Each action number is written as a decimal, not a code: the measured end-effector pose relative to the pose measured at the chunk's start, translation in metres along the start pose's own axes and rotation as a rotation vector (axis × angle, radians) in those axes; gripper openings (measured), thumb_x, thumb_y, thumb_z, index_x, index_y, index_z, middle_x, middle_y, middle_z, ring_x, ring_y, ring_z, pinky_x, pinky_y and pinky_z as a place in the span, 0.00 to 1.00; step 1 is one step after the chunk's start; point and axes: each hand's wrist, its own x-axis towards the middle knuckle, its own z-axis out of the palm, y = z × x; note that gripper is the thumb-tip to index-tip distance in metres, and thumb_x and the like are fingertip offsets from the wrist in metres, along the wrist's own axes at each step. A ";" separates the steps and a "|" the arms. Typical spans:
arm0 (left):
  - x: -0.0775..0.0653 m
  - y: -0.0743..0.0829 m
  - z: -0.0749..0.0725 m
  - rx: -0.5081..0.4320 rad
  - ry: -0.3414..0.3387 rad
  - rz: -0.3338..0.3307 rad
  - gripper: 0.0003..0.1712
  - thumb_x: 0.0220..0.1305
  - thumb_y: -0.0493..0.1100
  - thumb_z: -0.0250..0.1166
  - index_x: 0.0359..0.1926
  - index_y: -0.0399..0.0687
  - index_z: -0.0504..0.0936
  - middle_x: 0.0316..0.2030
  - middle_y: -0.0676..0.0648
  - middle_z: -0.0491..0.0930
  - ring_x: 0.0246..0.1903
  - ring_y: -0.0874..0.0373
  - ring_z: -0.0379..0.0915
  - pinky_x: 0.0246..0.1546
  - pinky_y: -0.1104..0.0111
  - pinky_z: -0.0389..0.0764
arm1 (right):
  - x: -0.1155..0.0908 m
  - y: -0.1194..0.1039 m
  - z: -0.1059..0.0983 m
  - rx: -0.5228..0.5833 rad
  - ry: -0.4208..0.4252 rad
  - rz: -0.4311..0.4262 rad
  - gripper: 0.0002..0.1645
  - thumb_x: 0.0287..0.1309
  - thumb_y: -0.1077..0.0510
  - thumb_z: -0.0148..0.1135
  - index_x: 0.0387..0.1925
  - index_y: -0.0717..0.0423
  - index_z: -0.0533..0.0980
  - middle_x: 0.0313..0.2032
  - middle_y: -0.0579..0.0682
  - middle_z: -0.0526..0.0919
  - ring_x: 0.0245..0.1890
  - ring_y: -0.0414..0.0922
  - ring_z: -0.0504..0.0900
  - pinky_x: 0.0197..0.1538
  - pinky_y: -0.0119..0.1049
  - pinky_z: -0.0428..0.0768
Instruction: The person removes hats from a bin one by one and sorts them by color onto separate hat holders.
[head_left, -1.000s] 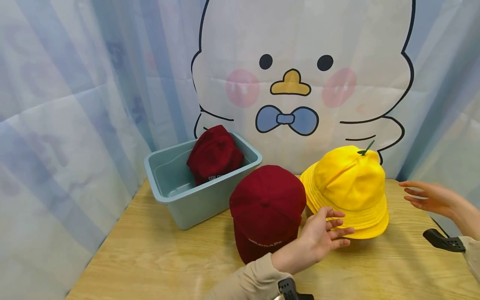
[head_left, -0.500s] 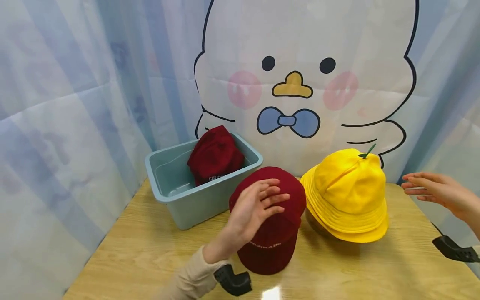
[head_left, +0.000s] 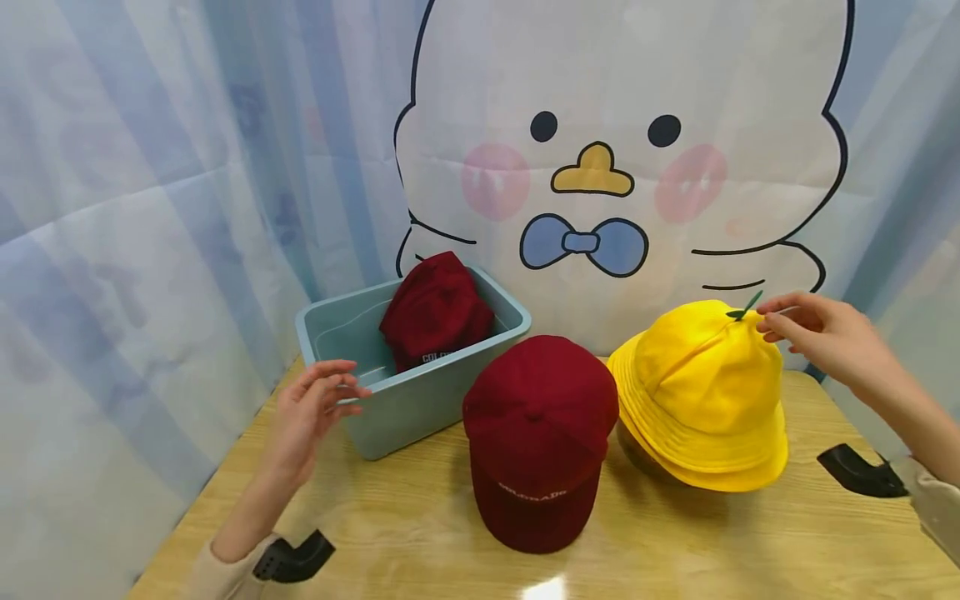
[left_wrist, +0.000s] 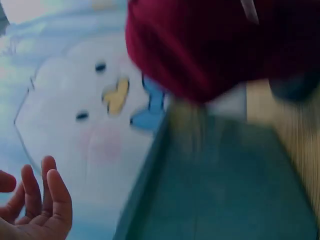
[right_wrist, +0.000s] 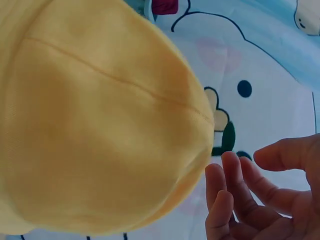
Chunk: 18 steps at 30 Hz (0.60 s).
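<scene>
A yellow bucket hat (head_left: 705, 392) with a green leaf sprout on top stands at the right of the table. Beside its crown is my right hand (head_left: 832, 333), fingers bent a little, thumb and fingertips apart in the right wrist view, holding nothing. At the left, my left hand (head_left: 303, 421) is in front of the near corner of the blue-grey bin (head_left: 420, 408), its fingers loose and nothing in them. One dark red cap (head_left: 438, 312) lies in the bin. Another dark red baseball cap (head_left: 536, 442), lettered on the front, sits between bin and hat, brim toward me.
The wooden table (head_left: 420, 533) carries the bin and hats. Behind them hangs a pale blue curtain (head_left: 592, 75) with a large cartoon bird, and the curtain continues along the left side and on the right.
My left hand has swung left, from the yellow hat across the dark red cap to the bin. My right hand has moved inward to the top of the yellow hat.
</scene>
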 end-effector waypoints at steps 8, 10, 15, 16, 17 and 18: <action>0.014 -0.015 -0.047 0.569 0.388 0.285 0.10 0.63 0.33 0.50 0.37 0.33 0.78 0.26 0.57 0.77 0.28 0.74 0.74 0.28 0.83 0.73 | 0.032 -0.067 0.017 -0.086 -0.061 -0.156 0.16 0.61 0.52 0.50 0.45 0.57 0.72 0.40 0.61 0.81 0.36 0.44 0.79 0.35 0.35 0.75; 0.018 -0.028 -0.053 0.741 0.397 0.387 0.10 0.61 0.31 0.52 0.39 0.30 0.77 0.29 0.51 0.79 0.33 0.78 0.71 0.30 0.87 0.69 | 0.042 -0.081 0.025 -0.097 -0.107 -0.200 0.13 0.60 0.55 0.50 0.43 0.58 0.73 0.40 0.61 0.80 0.38 0.52 0.78 0.37 0.42 0.76; 0.022 -0.057 -0.052 0.938 0.302 0.602 0.13 0.56 0.28 0.54 0.44 0.30 0.76 0.43 0.33 0.75 0.49 0.48 0.70 0.49 0.66 0.69 | 0.064 -0.111 0.044 -0.126 -0.181 -0.302 0.11 0.58 0.58 0.51 0.39 0.59 0.74 0.37 0.60 0.80 0.36 0.51 0.78 0.36 0.41 0.76; 0.022 -0.061 -0.050 0.957 0.284 0.617 0.14 0.56 0.28 0.55 0.45 0.31 0.76 0.45 0.33 0.74 0.51 0.42 0.67 0.52 0.59 0.67 | 0.069 -0.117 0.047 -0.132 -0.191 -0.317 0.11 0.58 0.58 0.51 0.39 0.59 0.74 0.36 0.59 0.80 0.35 0.50 0.78 0.35 0.40 0.75; 0.022 -0.065 -0.048 0.974 0.264 0.631 0.15 0.56 0.29 0.55 0.46 0.31 0.75 0.46 0.33 0.74 0.53 0.36 0.64 0.53 0.52 0.64 | 0.073 -0.123 0.051 -0.135 -0.201 -0.331 0.11 0.58 0.58 0.51 0.39 0.59 0.74 0.35 0.59 0.80 0.33 0.49 0.77 0.34 0.38 0.75; 0.022 -0.068 -0.047 0.992 0.247 0.656 0.16 0.56 0.29 0.55 0.47 0.32 0.75 0.47 0.33 0.74 0.54 0.35 0.63 0.54 0.47 0.61 | 0.078 -0.129 0.055 -0.138 -0.207 -0.340 0.10 0.57 0.59 0.51 0.38 0.59 0.75 0.34 0.58 0.80 0.32 0.49 0.77 0.33 0.37 0.74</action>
